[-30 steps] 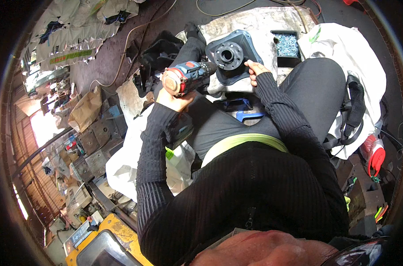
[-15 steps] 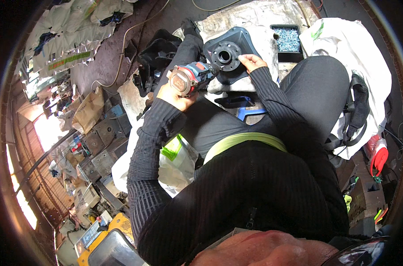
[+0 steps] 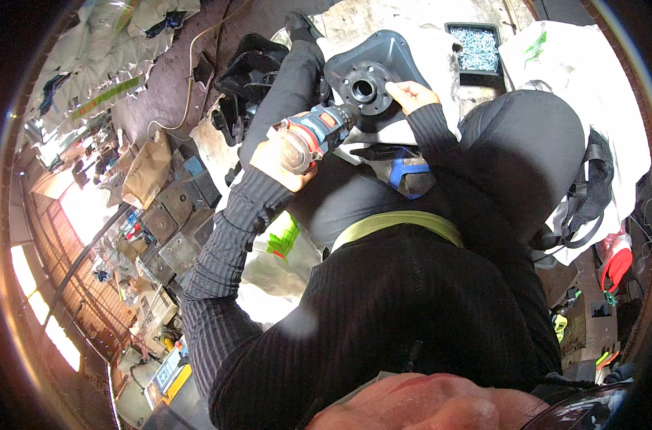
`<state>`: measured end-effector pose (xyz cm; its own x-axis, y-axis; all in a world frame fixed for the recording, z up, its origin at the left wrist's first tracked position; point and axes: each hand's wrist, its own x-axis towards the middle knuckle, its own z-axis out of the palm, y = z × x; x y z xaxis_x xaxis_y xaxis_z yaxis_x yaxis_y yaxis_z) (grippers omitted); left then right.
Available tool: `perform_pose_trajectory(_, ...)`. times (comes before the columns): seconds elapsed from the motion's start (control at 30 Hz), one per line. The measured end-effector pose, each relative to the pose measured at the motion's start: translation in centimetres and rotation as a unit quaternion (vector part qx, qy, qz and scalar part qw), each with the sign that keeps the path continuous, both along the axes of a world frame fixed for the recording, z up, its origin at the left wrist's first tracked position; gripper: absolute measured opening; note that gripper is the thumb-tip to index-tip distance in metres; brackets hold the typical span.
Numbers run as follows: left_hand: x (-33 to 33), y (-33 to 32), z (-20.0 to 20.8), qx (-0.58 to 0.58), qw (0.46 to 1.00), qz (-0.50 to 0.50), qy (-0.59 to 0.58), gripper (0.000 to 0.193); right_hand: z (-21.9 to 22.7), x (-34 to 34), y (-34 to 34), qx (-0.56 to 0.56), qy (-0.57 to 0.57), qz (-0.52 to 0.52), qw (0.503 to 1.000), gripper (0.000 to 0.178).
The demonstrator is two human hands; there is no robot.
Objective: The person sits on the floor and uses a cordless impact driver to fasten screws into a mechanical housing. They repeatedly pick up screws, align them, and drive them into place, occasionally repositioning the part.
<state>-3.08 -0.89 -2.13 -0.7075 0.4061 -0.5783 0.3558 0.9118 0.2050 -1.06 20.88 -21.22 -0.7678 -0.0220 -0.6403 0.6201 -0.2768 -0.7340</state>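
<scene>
My left hand [image 3: 281, 162] is wrapped round a blue and red cordless drill [image 3: 313, 133], its chuck end pointing at the near left of the flange. A black square-based plastic part with a round, holed flange [image 3: 367, 80] lies in front of me on white sheeting. Its centre opening is dark. My right hand [image 3: 414, 95] is at the flange's right side, thumb and finger pinched together at its rim. Whatever sits between those fingertips is too small to make out. Whether the drill's tip touches the flange, I cannot tell.
A black tray of small silvery screws [image 3: 475, 49] stands at the far right of the part. Other black plastic parts [image 3: 250, 68] lie beyond my left leg. A blue-handled object [image 3: 410, 172] rests between my legs. White bags [image 3: 577, 64] lie to the right.
The view has shifted slightly. The drill's front stays close to the flange, and my right hand remains pinched at its right side.
</scene>
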Motion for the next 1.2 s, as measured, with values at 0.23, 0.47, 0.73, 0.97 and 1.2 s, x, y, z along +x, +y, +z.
perform_pose_trajectory(0.23,-0.4,-1.1,-1.9,-0.056,0.997,-0.056,-0.024,0.037,-0.8,-0.2,0.0,0.06,0.047,0.016,0.997,0.031)
perform_pose_trajectory(0.47,3.9,2.5,1.2,0.094,0.978,0.173,0.07,0.041,-1.3,-0.4,0.5,0.149,0.099,0.028,0.984,0.031)
perform_pose_trajectory(0.73,8.6,2.2,1.1,0.133,0.981,0.081,0.118,0.048,0.6,2.6,3.0,-0.458,-0.061,-0.117,0.879,0.043)
perform_pose_trajectory(0.97,9.7,3.0,1.8,0.125,0.983,0.113,0.073,0.046,2.5,3.1,2.8,-0.54,0.026,-0.075,0.838,0.05)
perform_pose_trajectory(1.2,9.6,3.2,0.9,0.186,0.97,0.025,0.157,0.042,-0.4,3.2,2.0,-0.612,0.082,-0.048,0.785,0.051)
